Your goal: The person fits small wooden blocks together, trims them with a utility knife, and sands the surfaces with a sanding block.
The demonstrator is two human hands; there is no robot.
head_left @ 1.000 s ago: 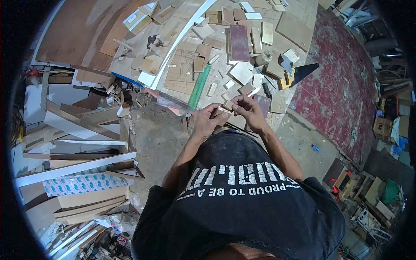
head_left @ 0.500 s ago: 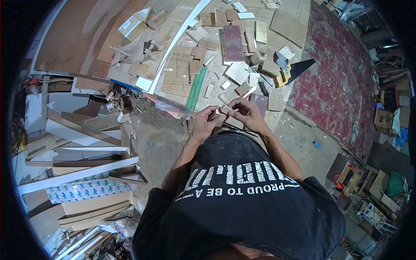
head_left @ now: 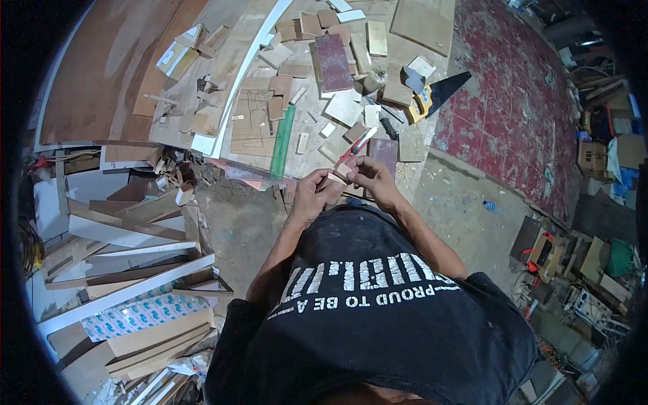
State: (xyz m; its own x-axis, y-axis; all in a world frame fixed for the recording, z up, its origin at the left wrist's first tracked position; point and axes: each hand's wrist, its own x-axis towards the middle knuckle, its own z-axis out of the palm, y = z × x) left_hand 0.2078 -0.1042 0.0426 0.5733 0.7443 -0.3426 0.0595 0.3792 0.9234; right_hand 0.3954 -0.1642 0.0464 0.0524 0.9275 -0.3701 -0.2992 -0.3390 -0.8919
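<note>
At the table's near edge my left hand (head_left: 313, 198) is closed on a small light wooden piece (head_left: 333, 179), pinched by the fingertips. Close beside it, my right hand (head_left: 375, 182) pinches a second small wooden block (head_left: 343, 170). The two pieces meet or overlap between my hands; their exact contact is too small to tell. Just beyond the fingers lies a slim red-and-white tool (head_left: 356, 146). A green ruler (head_left: 283, 142) lies left of my hands, by a board with drawn lines (head_left: 251, 128).
Wood offcuts and a dark red block (head_left: 334, 62) cover the worktable (head_left: 314, 158). A handsaw with a yellow handle (head_left: 420, 104) lies at its right side. Stacked boards (head_left: 128, 233) stand on the left floor; a red, worn panel (head_left: 503, 115) is on the right.
The view has shifted, so the table contents appear further left. My hands stay together at the table edge, with the small pieces turned slightly and the red-and-white tool more visible.
</note>
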